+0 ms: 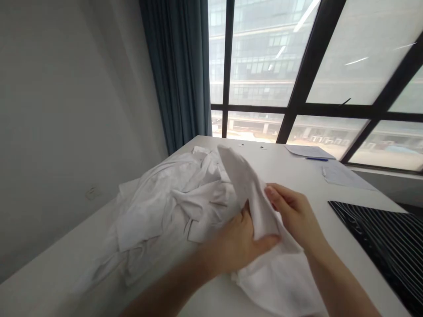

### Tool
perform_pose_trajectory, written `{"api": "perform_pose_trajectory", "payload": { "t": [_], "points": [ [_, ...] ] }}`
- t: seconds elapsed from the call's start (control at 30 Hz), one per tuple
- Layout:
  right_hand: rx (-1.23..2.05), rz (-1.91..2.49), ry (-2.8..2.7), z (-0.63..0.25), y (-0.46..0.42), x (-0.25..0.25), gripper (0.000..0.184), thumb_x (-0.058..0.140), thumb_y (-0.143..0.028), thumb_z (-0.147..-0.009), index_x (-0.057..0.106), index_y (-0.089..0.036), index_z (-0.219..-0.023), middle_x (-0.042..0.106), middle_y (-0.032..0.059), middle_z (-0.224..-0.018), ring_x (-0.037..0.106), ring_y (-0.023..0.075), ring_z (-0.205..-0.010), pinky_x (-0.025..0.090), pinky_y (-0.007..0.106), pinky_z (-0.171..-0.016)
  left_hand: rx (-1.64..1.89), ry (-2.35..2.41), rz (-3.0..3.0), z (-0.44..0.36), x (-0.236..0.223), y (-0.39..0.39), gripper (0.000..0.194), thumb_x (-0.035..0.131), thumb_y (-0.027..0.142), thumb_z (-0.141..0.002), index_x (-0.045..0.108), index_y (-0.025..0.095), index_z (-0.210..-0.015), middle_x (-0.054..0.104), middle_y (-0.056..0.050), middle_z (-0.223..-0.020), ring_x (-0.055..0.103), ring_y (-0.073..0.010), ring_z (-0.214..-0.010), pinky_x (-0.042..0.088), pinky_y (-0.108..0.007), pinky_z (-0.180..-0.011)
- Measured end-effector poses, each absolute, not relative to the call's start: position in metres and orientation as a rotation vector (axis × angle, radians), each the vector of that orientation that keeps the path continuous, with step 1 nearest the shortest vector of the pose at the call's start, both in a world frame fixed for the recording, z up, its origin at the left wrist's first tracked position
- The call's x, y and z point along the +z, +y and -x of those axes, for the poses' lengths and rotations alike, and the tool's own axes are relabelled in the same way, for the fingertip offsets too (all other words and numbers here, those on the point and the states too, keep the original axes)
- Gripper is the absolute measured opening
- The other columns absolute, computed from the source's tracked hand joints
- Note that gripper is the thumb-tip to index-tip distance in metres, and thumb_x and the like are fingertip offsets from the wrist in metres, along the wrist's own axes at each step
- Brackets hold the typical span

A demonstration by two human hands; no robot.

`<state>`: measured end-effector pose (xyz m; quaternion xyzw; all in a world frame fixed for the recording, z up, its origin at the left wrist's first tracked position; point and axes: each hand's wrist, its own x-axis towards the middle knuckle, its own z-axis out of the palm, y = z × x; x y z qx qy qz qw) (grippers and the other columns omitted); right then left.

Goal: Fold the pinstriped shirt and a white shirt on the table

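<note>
A white cloth piece (261, 211) is held up between my two hands over the table, its upper end standing to a rounded point and its lower part draping toward me. My left hand (236, 242) grips it from the left, the thumb laid across its front and the fingers behind. On the other side my right hand (291, 209) pinches its edge between thumb and fingers. Left of my hands lies a crumpled heap of white fabric (155, 202), perhaps garments; their exact kind is unclear. My left forearm is blurred.
The white table (254, 158) runs to the window. Papers (346, 174) and a blue pen (317, 159) lie at the far right. A black striped cloth (380, 242) covers the right edge. A wall and a blue curtain (180, 66) bound the left.
</note>
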<state>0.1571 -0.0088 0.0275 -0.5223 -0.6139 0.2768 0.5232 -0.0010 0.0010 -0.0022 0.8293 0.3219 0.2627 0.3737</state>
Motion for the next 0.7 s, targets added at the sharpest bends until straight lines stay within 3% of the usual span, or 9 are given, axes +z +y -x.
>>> {"api": "perform_pose_trajectory", "payload": {
  "t": [0.07,0.17,0.37,0.53,0.7],
  "points": [
    [0.686,1.209,-1.529,-0.151,0.000,0.019,0.034,0.059,-0.054,-0.086,0.075,-0.023,-0.083,0.071,0.0017,-0.075,0.064,0.0212,-0.071,0.056,0.032,-0.063,0.607,0.943,-2.109,0.007,-0.007,0.007,0.056,0.051,0.040,-0.096,0.044,0.013,-0.144,0.053,-0.021,-0.143,0.048,-0.0330,-0.136,0.036,-0.051,-0.115],
    [0.694,1.192,-1.518,-0.155,0.010,0.010,0.031,0.060,-0.051,-0.086,0.074,-0.024,-0.082,0.071,0.0010,-0.075,0.065,0.0202,-0.070,0.058,0.032,-0.064,0.555,0.952,-2.105,0.018,-0.011,0.019,0.048,0.035,0.041,-0.102,0.049,0.016,-0.141,0.062,-0.017,-0.134,0.056,-0.0306,-0.128,0.039,-0.050,-0.112],
    [0.609,1.201,-1.523,-0.166,0.014,0.009,0.029,0.058,-0.047,-0.090,0.069,-0.023,-0.078,0.065,-0.0008,-0.066,0.063,0.0171,-0.063,0.057,0.029,-0.062,0.613,0.941,-2.138,0.021,-0.007,0.031,0.040,0.033,0.045,-0.103,0.059,0.020,-0.119,0.071,-0.011,-0.107,0.066,-0.0271,-0.106,0.048,-0.040,-0.095],
    [0.756,1.156,-1.498,-0.167,0.016,0.008,0.029,0.059,-0.048,-0.089,0.067,-0.022,-0.078,0.065,-0.0001,-0.070,0.063,0.0164,-0.067,0.059,0.029,-0.064,0.738,1.108,-2.222,0.020,-0.004,0.036,0.018,0.047,0.039,-0.098,0.054,0.023,-0.094,0.063,0.001,-0.075,0.063,-0.0201,-0.071,0.042,-0.028,-0.065],
    [0.749,1.181,-1.520,-0.169,0.016,0.008,0.034,0.056,-0.050,-0.089,0.063,-0.021,-0.073,0.063,-0.0005,-0.067,0.061,0.0157,-0.064,0.055,0.027,-0.061,0.765,1.060,-2.310,0.027,0.005,0.039,0.032,0.044,0.034,-0.097,0.041,0.021,-0.067,0.048,0.004,-0.058,0.049,-0.0141,-0.057,0.031,-0.026,-0.058]
  ]
}}
